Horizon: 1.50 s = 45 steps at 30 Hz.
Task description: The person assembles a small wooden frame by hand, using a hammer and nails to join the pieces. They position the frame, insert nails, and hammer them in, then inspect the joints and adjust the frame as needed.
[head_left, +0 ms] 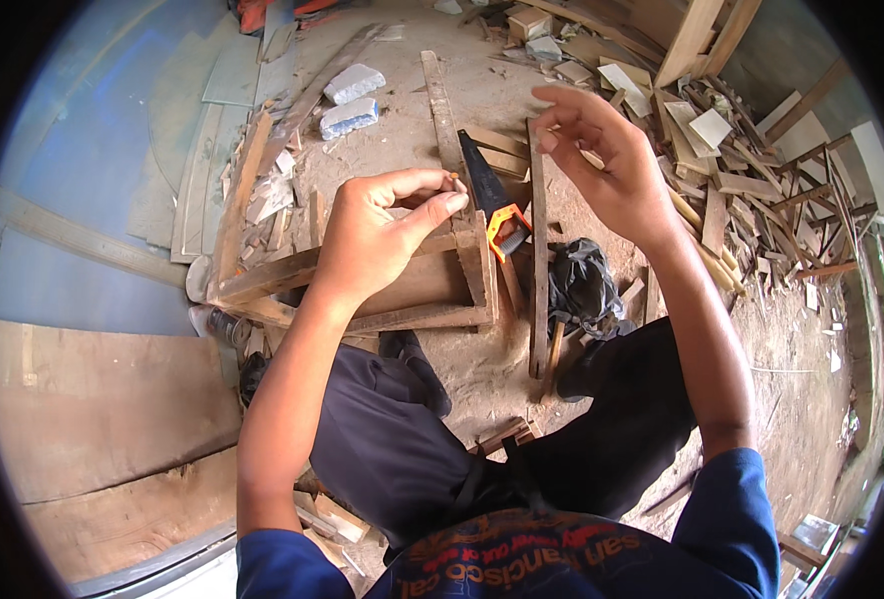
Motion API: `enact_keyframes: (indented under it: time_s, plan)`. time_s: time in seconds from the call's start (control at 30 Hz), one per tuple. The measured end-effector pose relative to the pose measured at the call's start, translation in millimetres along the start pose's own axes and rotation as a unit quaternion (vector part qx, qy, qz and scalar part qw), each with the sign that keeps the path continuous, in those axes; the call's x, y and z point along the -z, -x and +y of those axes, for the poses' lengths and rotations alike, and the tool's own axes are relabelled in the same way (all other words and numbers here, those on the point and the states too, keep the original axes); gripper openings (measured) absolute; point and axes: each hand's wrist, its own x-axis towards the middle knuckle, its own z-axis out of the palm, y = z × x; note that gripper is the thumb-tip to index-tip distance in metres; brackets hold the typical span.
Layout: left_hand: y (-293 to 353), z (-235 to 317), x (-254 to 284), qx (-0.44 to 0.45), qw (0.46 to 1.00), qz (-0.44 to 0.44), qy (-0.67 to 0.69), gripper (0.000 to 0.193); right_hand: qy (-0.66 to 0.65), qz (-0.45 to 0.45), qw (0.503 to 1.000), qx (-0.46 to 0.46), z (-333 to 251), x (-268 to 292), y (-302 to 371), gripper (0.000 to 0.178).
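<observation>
My left hand (377,225) is closed in a pinch, thumb against forefinger, above a wooden frame (362,321). A tiny orange-brown bit shows at its fingertips, too small to name. To the right, my right hand (607,160) is raised with its fingers apart and loosely bent, holding nothing that I can see. Between and below the hands, a handsaw (507,230) with an orange handle and dark blade leans by the frame's right corner. A long narrow board (442,115) runs away from that corner.
A narrow plank (539,290) stands right of the saw, beside a black plastic bag (580,280). Scrap wood (717,180) is heaped at the right. Two broken white-and-blue blocks (350,105) lie at the far left. A plywood sheet (112,409) is at the left.
</observation>
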Motion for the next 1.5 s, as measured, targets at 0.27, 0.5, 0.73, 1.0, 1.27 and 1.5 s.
enact_keyframes:
  time_s: [0.27,0.5,0.73,1.0,1.27,1.5]
  plan:
    - [4,-6,-1,-0.035,0.998,0.0,-0.047,0.014,0.155,-0.097,0.953,-0.24,70,-12,89,0.026]
    - [7,-9,-3,-0.057,0.997,-0.006,-0.042,0.012,0.199,-0.017,0.805,-0.559,233,-55,289,0.034]
    - [11,-11,8,-0.021,0.999,-0.003,-0.037,0.013,0.241,0.029,0.731,-0.637,276,-161,416,0.027]
    - [2,-10,-4,-0.023,0.999,0.012,-0.038,0.014,0.203,-0.009,0.703,-0.681,260,-158,399,0.022]
    - [7,-5,0,-0.006,0.998,0.011,-0.064,0.015,0.267,0.079,0.733,-0.62,230,-146,375,0.022]
    - [10,-5,-1,-0.044,0.995,0.025,-0.09,0.018,0.131,0.005,0.788,-0.601,191,-61,274,0.03]
